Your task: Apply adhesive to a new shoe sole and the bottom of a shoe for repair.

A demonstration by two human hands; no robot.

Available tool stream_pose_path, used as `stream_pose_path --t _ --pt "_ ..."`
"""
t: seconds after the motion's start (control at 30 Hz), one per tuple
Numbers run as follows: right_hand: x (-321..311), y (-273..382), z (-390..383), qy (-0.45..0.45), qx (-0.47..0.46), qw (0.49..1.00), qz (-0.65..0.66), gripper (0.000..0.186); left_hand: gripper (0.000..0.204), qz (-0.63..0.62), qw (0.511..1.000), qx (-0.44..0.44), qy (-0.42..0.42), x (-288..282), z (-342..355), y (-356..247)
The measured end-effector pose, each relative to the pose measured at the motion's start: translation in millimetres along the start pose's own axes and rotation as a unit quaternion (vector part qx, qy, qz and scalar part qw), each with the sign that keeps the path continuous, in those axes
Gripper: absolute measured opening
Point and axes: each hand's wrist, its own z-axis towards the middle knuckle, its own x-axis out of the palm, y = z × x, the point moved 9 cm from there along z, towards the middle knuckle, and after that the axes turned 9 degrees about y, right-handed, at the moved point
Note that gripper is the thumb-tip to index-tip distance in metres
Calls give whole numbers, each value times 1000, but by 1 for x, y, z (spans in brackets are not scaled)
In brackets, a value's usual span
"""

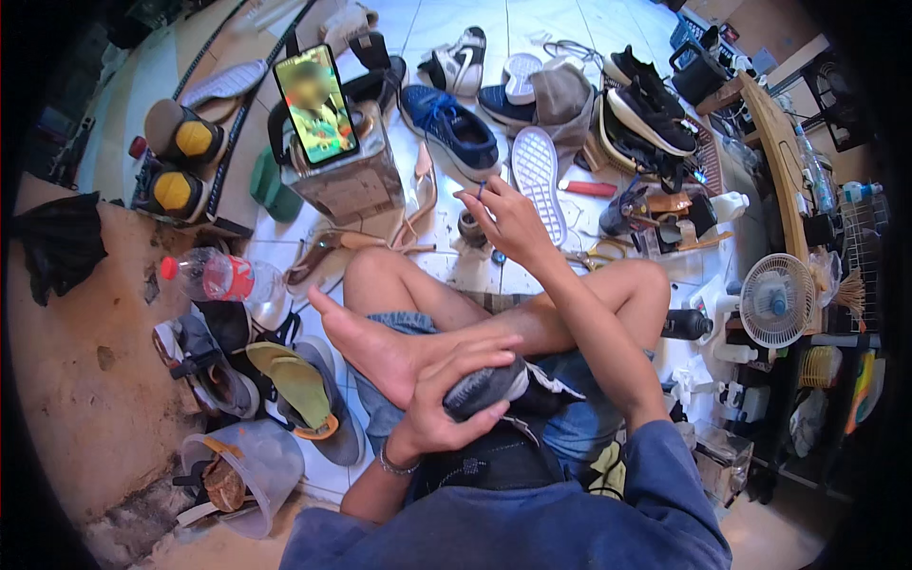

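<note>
In my lap, my left hand (pixel 446 394) wraps its fingers and thumb round the rounded end of a black shoe (pixel 487 387). The shoe's dark fabric upper spreads over my legs, partly hidden by the hand. My right hand (pixel 513 223) is stretched out ahead, fingers bent together over a small round jar (pixel 471 229). A thin dark bit shows at its fingertips, too small to name. Beyond that hand lie a white shoe sole (pixel 539 176) and a blue sneaker (pixel 449 128).
A phone (pixel 316 104) leans on a worn box (pixel 356 180). To the left are a plastic bottle (pixel 223 277), several shoes and a clear bucket (pixel 256 465). Scissors (pixel 606 253), a red-handled tool (pixel 587 188), black sneakers (pixel 651 114) and a white fan (pixel 777 299) are on the right.
</note>
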Motion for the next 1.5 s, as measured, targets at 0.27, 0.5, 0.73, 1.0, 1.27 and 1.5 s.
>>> stream_pose_path --t 0.27,0.5,0.73,1.0,1.27,1.5 --pt "-60 20 -4 -51 68 994 68 26 40 -79 995 20 -62 -23 -3 22" --pt "-125 65 -71 -147 41 946 288 14 36 -125 988 -35 -88 -9 -17 14" --pt "-123 141 -128 -145 -67 885 437 25 30 -56 994 -35 -84 3 -24 -5" --pt "-108 161 -143 -120 -79 884 444 28 33 -13 999 -3 -47 13 -17 -18" --pt "-114 156 -152 -104 -74 900 418 22 36 -5 999 7 -46 15 -20 -18" --pt "-117 158 -156 -158 -97 876 445 23 35 -2 999 6 -47 17 -20 -22"
